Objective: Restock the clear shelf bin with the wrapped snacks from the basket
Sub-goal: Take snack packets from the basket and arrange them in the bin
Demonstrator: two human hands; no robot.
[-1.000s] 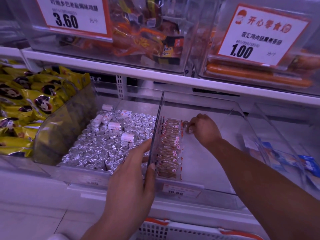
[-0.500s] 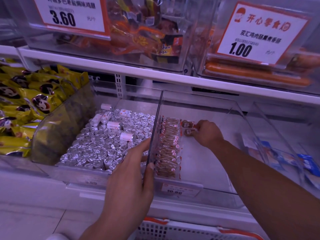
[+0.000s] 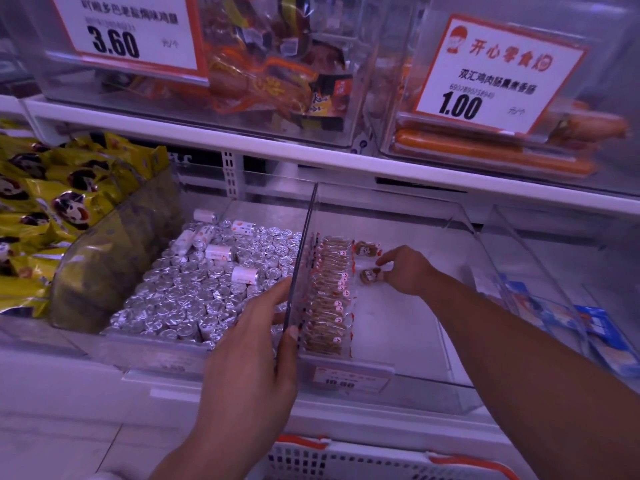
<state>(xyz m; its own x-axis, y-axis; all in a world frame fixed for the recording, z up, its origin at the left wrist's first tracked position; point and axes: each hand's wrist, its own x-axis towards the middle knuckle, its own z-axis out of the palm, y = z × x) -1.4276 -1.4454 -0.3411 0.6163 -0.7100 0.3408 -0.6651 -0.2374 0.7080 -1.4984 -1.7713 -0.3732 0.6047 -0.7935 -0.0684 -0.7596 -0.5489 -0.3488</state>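
At the clear shelf bin [image 3: 398, 216], my left grip [image 3: 254, 344] clamps the divider wall [image 3: 301, 271], thumb on the near side. My right grip [image 3: 405, 270] pinches a wrapped snack [image 3: 370, 275] low inside the bin, beside the packed row [image 3: 329, 296]. Another snack [image 3: 365, 249] lies just behind. Basket [image 3: 346, 459] rim shows below.

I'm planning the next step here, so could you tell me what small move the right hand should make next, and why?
Probably let go of the snack and draw back toward the basket. The right hand pinches it low in the bin, beside the packed row, with bare floor left.
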